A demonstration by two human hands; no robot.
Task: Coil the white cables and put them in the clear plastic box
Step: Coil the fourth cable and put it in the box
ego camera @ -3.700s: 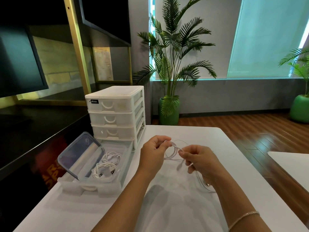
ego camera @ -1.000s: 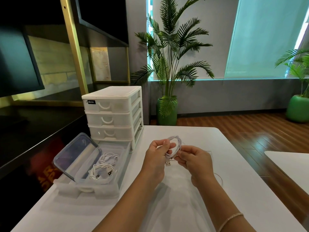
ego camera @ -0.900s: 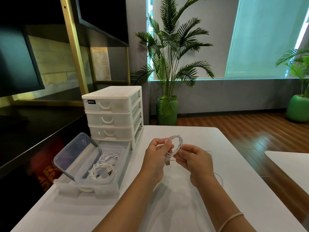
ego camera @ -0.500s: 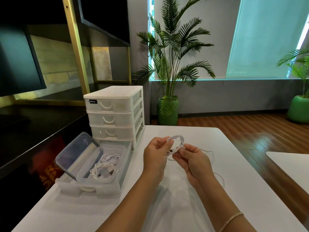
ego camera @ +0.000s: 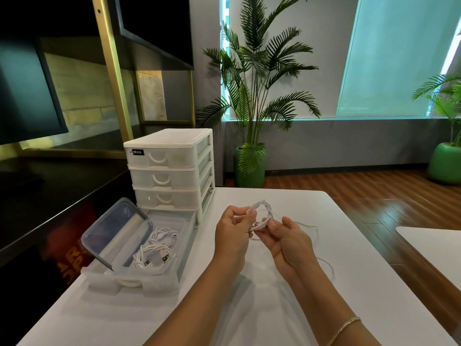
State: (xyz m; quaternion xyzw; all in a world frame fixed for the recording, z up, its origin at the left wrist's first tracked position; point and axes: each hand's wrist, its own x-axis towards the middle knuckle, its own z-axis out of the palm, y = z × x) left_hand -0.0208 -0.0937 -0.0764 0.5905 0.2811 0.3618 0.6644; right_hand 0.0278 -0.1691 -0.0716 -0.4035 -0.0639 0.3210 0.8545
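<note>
While both hands meet just above the table (ego camera: 249,308) at mid-frame, the left hand (ego camera: 233,236) pinches a small coil (ego camera: 262,213) of white cable between thumb and fingers, and the right hand (ego camera: 289,242) grips the coil's lower side with curled fingers. From the coil a loose tail (ego camera: 324,264) runs right and down over the tabletop, passing behind the right wrist. A thin bracelet (ego camera: 345,325) sits on the right forearm at lower right. Left of the hands, the clear box (ego camera: 159,245) stands open, its lid (ego camera: 114,233) tilted up on the left side, with coiled cables (ego camera: 156,253) lying inside. The box rests in a drawer (ego camera: 139,283) pulled out from the white drawer unit (ego camera: 172,171) just behind it. A potted palm (ego camera: 254,96) stands on the floor at upper centre.
</note>
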